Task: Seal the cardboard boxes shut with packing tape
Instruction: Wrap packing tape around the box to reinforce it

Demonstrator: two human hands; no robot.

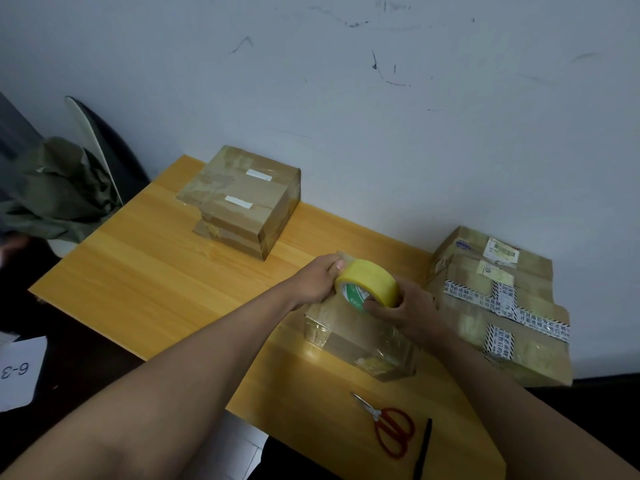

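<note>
I look down on a yellow wooden tabletop (145, 271) that stands against a pale grey wall (346, 98), and this wall carries many dark scuffs and thin scratches. In the middle of my view my left hand (317, 280) has the fingers curled around the far side of the roll of yellow packing tape (369, 284), and my right hand (405, 308) grips the near side of the same roll, with fingertips at its green-printed core. The roll sits on top of the small box (356, 337), which lies near the front edge of the tabletop and is already wrapped in shiny clear tape. A second taped box (242, 199) stands at the far side, close to the wall, with two white strips on its lid. A larger box (498, 303) is at the right end, just beside the small one, with black-and-white printed tape and old labels. In front of the small box, red-handled scissors (389, 427) lie flat, and a black pen (422, 448) lies just beside them to the right. To the left of the tabletop I see a crumpled green cloth (59, 192) over a chair, and lower a white paper (19, 372) marked 6-3 on the dark floor.
</note>
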